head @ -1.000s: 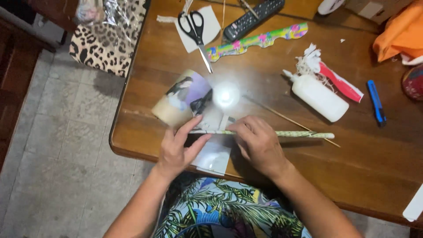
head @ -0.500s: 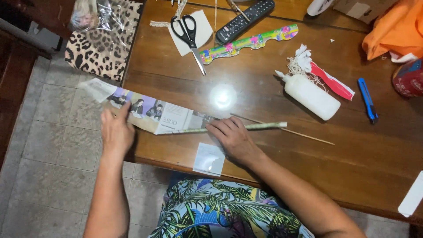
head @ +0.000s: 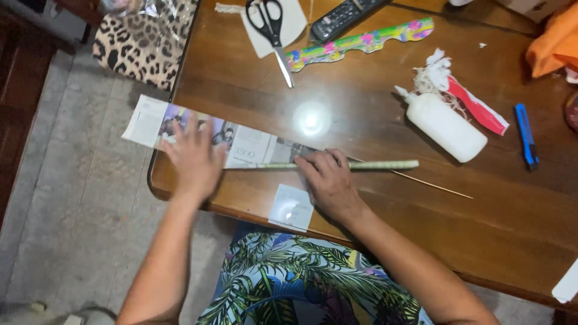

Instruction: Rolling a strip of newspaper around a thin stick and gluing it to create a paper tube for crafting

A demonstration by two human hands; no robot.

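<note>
Two hands on one magazine strip (head: 241, 144), laid flat near front edge of wooden table (head: 373, 108). Left hand (head: 194, 157) open, palm pressing strip's left part, now nearer table than half a second ago. Right hand (head: 328, 183) fingers bent over rolled paper tube (head: 361, 164) at strip's right end, wooden skewer (head: 433, 183) protruding beyond. Small white square (head: 291, 207) just in front of strip. Glue bottle (head: 444, 125) right of strip, scissors (head: 271, 27) behind, unchanged.

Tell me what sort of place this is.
Probably a home, at a wooden table used for paper craft. Scissors, a white glue bottle and a blue utility knife lie on it, a remote control sits nearby, and both hands press a magazine strip flat.
</note>
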